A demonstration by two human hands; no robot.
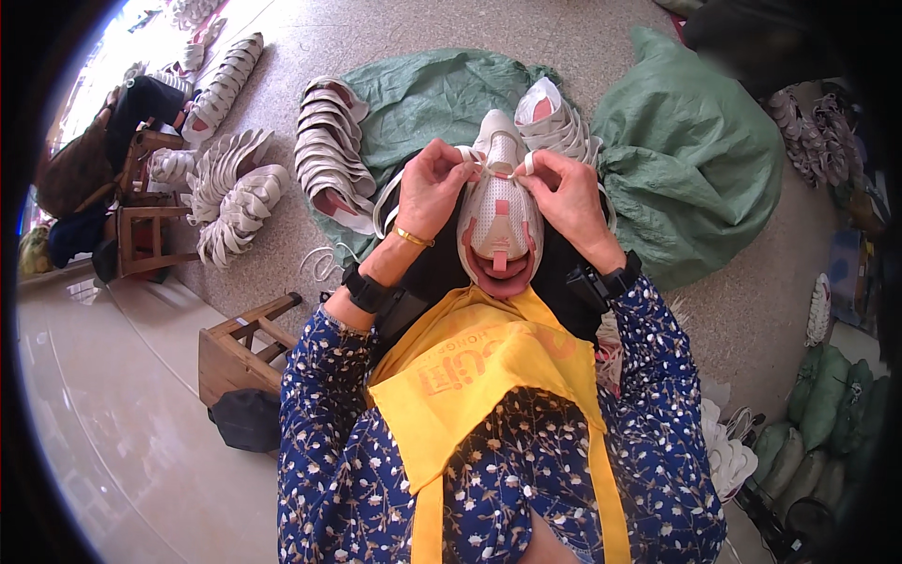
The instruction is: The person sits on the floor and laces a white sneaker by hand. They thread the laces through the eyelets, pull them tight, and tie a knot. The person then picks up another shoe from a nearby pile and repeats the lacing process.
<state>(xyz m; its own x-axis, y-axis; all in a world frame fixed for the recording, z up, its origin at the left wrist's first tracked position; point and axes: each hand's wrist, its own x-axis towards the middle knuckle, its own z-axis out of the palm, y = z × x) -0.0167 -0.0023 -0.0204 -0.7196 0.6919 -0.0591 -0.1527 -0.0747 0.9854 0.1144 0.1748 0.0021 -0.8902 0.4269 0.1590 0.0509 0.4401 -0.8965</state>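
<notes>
Nearest to the camera is a yellow apron (489,376) worn over a dark blue flowered blouse (329,470), and both forearms come up from it toward the middle of the picture. There a pale sneaker (500,221) with pink parts stands on the lap, its opening turned to the person and its toe pointing away. The left hand (434,183) and the right hand (567,193) are close together at the upper part of the shoe, one on each side. The fingers of each hand are pinched on a white lace (507,169) which runs across the sneaker between them. The left wrist has a thin gold bracelet (413,237) and a black band (365,289); the right wrist has also a black band (622,278). Behind the sneaker a green sack (691,150) lies on the floor (395,28), with a second pale shoe (550,117) just beside the held one. To the left, rows of similar shoes (329,155) lie stacked on the floor, and a low wooden stool (240,348) stands near the left elbow.
</notes>
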